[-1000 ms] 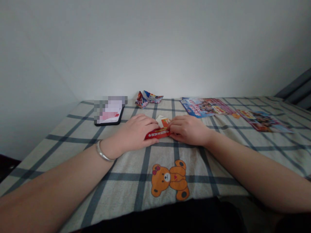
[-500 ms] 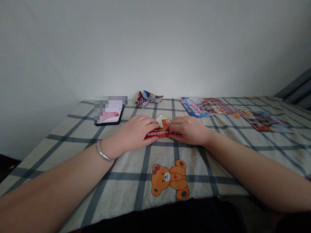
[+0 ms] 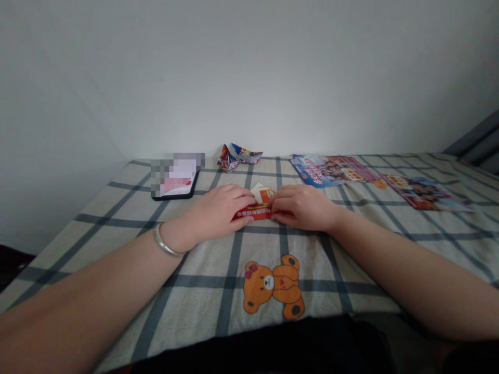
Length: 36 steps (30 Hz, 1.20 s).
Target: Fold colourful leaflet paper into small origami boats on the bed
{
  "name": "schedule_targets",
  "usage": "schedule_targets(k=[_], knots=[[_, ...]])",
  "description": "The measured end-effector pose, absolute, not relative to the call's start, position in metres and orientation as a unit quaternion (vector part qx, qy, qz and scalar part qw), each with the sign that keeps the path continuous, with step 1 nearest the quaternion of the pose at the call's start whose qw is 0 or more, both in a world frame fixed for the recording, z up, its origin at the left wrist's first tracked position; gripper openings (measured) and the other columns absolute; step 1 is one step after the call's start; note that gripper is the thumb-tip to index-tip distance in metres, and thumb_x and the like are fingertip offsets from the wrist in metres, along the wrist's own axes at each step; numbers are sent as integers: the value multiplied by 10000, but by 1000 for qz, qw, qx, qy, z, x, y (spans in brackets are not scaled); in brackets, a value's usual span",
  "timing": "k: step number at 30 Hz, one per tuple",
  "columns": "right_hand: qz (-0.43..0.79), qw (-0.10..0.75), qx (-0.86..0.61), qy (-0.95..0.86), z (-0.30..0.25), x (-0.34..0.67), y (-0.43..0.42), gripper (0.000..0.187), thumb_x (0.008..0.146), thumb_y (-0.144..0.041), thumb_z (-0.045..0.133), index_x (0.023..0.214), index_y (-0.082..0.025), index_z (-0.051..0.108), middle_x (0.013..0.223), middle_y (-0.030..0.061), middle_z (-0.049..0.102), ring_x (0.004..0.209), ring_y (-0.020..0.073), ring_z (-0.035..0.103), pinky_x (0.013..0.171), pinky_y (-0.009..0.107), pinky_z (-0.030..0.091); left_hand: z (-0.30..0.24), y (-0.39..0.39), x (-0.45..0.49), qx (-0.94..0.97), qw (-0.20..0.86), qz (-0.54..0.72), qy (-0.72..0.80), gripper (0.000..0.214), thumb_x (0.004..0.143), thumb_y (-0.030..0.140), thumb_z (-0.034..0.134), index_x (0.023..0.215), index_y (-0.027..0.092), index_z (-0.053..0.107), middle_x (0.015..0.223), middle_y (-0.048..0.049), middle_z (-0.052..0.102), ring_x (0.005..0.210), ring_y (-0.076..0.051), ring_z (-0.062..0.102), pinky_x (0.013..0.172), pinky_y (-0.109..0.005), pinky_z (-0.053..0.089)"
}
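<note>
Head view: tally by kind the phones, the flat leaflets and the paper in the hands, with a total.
Red-and-white printed paper, held between the left hand and right hand: 1
Dark-edged rectangular phone: 1
Flat, colourful printed leaflets: 2
Total: 4

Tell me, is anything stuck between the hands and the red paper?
No, nothing visible is in the way. The left hand and right hand both touch the red paper, one at each end. The phone and the folded shape lie apart, beyond the hands.
</note>
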State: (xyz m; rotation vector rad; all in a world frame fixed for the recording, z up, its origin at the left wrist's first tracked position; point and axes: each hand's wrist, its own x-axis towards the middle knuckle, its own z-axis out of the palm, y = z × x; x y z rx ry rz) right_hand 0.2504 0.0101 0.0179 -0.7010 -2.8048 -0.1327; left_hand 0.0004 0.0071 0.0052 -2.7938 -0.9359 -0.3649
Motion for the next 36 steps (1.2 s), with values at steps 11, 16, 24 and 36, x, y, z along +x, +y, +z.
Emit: schedule_targets(k=[11,16,24,36], knots=[[-9,125,-247,-961,19,251,12,222,920,-293,504,906,-167,686,927,65,686,881,180,600,789,306,441,6,6,0,-937,65,-125,-318,331,913,365,551,1175,169,601,1196,-94,612,1104,-241,550,1000,-406,424],[-3,129,-243,-961,18,252,12,228,922,-293,493,906,-173,687,938,64,688,881,181,598,792,313,441,6,6,0,-937,61,-125,-320,363,901,396,572,1189,175,597,1210,-95,609,1115,-249,548,997,-417,429],[3,137,-252,-958,17,251,12,232,877,-310,574,1033,-179,683,1040,61,693,965,201,598,860,341,449,10,2,5,-934,80,-100,-335,348,895,400,556,1125,153,636,1182,-105,650,1074,-250,595,972,-403,458],[-15,149,-295,-944,14,244,7,261,850,-237,573,1070,-170,696,1077,78,700,987,218,610,892,355,461,18,-6,9,-928,61,-64,-362,254,862,319,525,1029,156,626,1101,-104,672,1007,-253,636,915,-401,503]])
